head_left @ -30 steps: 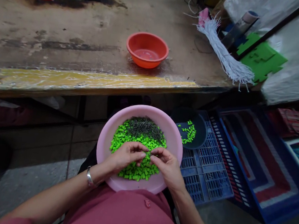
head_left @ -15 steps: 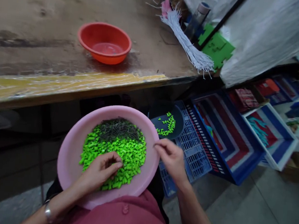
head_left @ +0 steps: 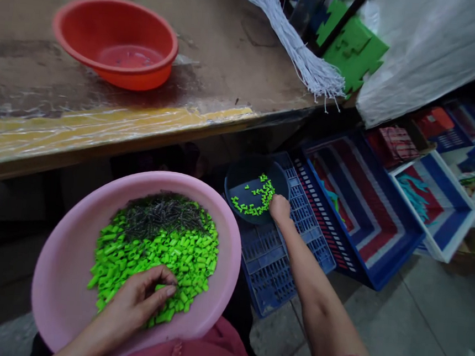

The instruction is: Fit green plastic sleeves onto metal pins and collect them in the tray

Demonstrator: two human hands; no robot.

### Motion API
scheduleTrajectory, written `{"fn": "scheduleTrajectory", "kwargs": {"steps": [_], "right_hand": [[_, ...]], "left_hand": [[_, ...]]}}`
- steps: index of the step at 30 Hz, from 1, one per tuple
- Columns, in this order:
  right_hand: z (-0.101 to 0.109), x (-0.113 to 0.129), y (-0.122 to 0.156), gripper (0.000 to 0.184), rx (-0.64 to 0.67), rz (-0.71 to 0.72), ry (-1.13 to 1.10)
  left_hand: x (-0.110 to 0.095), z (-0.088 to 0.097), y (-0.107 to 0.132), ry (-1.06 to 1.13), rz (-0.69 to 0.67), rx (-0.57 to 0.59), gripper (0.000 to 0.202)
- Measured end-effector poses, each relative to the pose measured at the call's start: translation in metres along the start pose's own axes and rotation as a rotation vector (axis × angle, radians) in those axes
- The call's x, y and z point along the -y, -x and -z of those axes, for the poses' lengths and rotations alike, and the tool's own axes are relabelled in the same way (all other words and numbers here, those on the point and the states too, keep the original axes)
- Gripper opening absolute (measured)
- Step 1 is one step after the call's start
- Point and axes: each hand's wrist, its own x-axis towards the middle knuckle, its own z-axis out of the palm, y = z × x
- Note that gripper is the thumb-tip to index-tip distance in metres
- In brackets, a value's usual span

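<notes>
A pink basin [head_left: 61,262] rests at my lap, holding many short bright-green plastic tube pieces [head_left: 191,251] with a heap of thin dark pins or screws [head_left: 163,216] on their far side. My left hand [head_left: 139,297] is over the green pieces, thumb and forefinger pinched together. What sits between those fingertips I cannot make out. To the right, a dark round tub [head_left: 237,181] holds scattered small green pieces [head_left: 263,194]. My right hand [head_left: 280,208] is at that tub's right rim, curled closed; its fingertips and anything in them are hidden.
On the worktable [head_left: 204,81] stand a red-orange bowl [head_left: 133,80], a bundle of white ties [head_left: 291,44] and green foam mat pieces [head_left: 353,44]. Blue crates [head_left: 270,280] and striped trays [head_left: 368,206] line the floor at right. The table edge [head_left: 112,128] runs beyond the basin.
My right hand has moved from the pink basin's right rim out to the dark tub. My left hand stays pinched over the green pieces. The view has shifted, so the basin appears further left.
</notes>
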Motion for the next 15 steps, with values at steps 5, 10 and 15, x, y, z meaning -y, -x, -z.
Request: {"fn": "scheduleTrajectory", "kwargs": {"steps": [5,10,15], "right_hand": [[-0.013,0.009,-0.010,0.032,0.025,-0.060,-0.019],[0.003,0.019,0.001,0.022,-0.054,-0.017,-0.209],[0.040,0.045,0.057,0.018,-0.143,0.099,-0.537]], "left_hand": [[0.003,0.002,-0.003,0.097,0.081,0.053,0.044],[-0.004,0.003,-0.001,0.068,0.038,0.014,0.035],[-0.004,0.000,0.001,0.033,-0.121,-0.035,0.022]]}}
